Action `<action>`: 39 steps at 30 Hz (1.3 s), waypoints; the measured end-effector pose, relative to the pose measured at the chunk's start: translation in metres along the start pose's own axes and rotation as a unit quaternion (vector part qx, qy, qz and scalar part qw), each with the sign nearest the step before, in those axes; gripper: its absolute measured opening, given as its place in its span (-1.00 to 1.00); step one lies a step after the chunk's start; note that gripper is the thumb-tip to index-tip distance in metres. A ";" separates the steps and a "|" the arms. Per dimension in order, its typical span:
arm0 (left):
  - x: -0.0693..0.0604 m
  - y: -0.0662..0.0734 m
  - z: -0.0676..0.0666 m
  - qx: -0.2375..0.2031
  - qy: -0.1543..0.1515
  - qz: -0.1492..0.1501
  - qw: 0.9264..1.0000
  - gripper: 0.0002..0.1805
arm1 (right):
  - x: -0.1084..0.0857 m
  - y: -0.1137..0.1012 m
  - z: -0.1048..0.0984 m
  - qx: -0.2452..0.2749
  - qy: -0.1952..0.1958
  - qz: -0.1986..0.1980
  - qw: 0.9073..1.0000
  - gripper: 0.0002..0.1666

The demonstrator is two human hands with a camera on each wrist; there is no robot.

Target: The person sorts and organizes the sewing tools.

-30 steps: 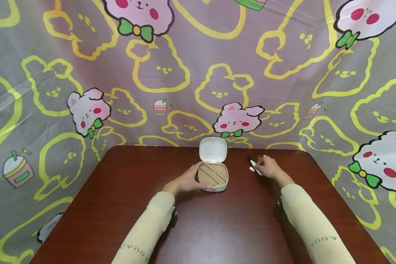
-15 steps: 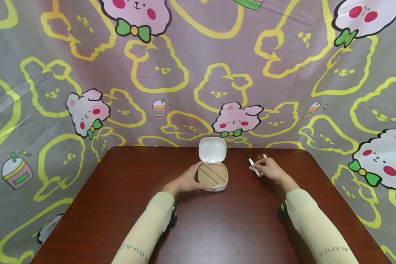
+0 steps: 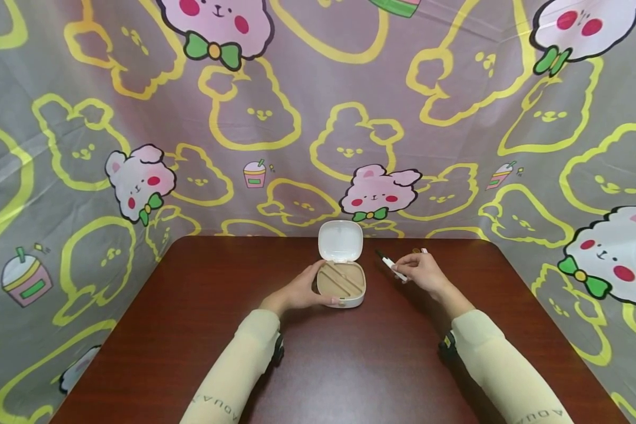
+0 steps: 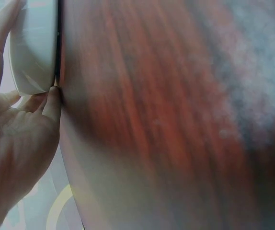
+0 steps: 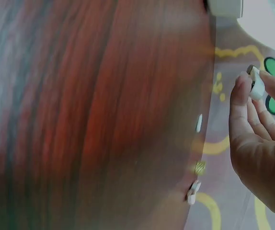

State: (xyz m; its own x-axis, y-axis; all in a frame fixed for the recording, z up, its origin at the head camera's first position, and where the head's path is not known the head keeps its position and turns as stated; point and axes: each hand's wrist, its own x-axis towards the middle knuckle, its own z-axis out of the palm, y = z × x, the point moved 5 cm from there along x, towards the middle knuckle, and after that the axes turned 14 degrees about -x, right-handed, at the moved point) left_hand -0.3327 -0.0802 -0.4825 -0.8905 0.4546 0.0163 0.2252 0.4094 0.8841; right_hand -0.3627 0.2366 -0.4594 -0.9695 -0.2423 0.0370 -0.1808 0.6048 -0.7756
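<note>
A small white box [image 3: 352, 303] stands on the table with its lid [image 3: 341, 240] raised. Beige dividers split its inside on a slant, and I see nothing lying in the compartments. My left hand [image 3: 294, 291] grips the box from the left, thumb at the front wall; the left wrist view has the fingers against the box's side [image 4: 34, 52]. Right of the box, my right hand [image 3: 425, 273] pinches a slim white stick with a dark tip [image 3: 387, 262] between thumb and fingers. The right wrist view shows the stick's end [image 5: 257, 88], slanting; its exact kind is unclear.
Behind the right hand lie a small yellow ring-like thing [image 3: 416, 250] and a pinkish-white piece [image 3: 424, 251]. A white oval piece [image 5: 198, 123] lies on the table in the right wrist view. Patterned cloth [image 3: 291, 141] hangs along the table's back and sides.
My right hand has picked up the white stick and carried it left toward the box, its dark tip leading. The left hand and box have stayed in place.
</note>
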 end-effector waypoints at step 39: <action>-0.003 0.005 0.000 0.010 0.001 -0.002 1.000 0.21 | -0.023 -0.074 0.057 -0.224 0.063 -0.176 0.956 -0.93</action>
State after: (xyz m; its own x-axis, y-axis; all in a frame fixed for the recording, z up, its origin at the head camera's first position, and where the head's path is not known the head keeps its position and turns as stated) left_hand -0.3292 -0.0795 -0.4786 -0.8918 0.4522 0.0136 0.2294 0.4261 0.8751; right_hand -0.3181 0.1545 -0.4385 -0.8422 -0.4145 0.3447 -0.5257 0.7733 -0.3546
